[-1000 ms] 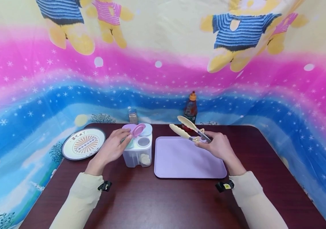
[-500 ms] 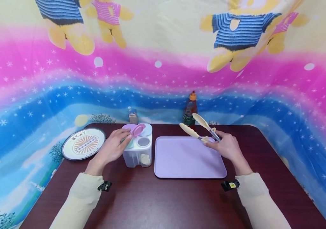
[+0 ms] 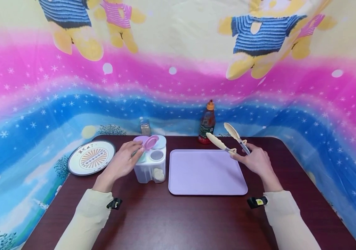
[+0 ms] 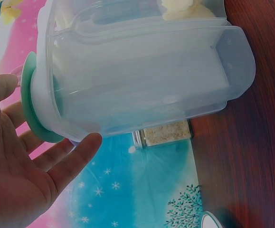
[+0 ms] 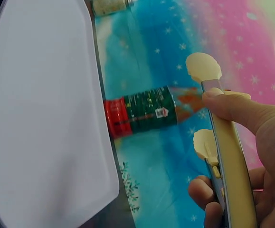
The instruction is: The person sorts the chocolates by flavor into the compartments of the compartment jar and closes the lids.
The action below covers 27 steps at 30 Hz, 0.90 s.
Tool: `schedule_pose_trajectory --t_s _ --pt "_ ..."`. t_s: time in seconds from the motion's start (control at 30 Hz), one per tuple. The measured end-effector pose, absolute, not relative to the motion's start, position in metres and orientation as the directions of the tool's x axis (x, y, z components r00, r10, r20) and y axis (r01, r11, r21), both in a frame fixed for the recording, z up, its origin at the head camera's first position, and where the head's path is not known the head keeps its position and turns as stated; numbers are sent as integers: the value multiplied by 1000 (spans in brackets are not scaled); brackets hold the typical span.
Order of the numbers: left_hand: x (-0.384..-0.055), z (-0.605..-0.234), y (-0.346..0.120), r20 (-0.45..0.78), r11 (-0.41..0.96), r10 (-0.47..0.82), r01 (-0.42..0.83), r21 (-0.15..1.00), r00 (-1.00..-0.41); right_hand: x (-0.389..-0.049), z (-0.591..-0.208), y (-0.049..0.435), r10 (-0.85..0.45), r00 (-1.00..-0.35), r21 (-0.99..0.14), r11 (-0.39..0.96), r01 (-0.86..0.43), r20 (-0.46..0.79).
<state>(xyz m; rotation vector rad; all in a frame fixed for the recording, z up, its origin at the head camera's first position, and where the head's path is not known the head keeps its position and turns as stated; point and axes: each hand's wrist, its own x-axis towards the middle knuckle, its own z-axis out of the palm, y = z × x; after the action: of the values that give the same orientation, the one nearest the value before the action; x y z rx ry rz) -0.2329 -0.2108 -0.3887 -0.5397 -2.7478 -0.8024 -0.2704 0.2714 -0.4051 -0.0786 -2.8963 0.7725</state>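
My left hand (image 3: 122, 162) pinches a raised pink lid (image 3: 151, 142) on a clear plastic storage container (image 3: 143, 172). The round opening beneath that lid is uncovered, and pale lumps (image 3: 158, 174) show through the container's front wall. In the left wrist view, a green lid (image 4: 29, 102) sits close to the fingers, which partly hide the pink one. Kitchen tongs (image 3: 217, 141) with cream tips and metal arms are gripped by my right hand (image 3: 257, 161). The tongs are spread, with nothing between the tips, above the far right part of a lilac tray (image 3: 206, 172).
Behind the tray stands a sauce bottle (image 3: 207, 123) with an orange cap. A small shaker jar (image 3: 145, 128) is behind the container. On the left lies a patterned plate (image 3: 91, 157). Printed cloth (image 3: 171, 100) hangs around the dark wooden table (image 3: 178, 222).
My right hand has moved right, carrying the tongs from in front of the bottle to its right side, and their tips have spread wider. My left hand has stayed at the pink lid.
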Motion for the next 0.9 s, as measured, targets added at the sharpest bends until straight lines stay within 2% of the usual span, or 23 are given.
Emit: schedule_pose_trajectory --t_s 0.17,0.33,0.67,0.9 --pt "-233 -389 -211 317 780 282 409 474 -905 -271 -408 281 126 -989 -487 870 71 81" --pt "-233 -389 -211 317 781 283 409 473 -905 -274 -416 291 139 -988 -511 855 87 65" --pt "-232 -388 -211 308 779 281 404 480 -909 -279 -426 316 184 -982 -544 820 178 -43" --pt "-233 -388 -211 312 782 282 406 474 -907 -281 -437 329 194 -978 -523 827 207 -80"
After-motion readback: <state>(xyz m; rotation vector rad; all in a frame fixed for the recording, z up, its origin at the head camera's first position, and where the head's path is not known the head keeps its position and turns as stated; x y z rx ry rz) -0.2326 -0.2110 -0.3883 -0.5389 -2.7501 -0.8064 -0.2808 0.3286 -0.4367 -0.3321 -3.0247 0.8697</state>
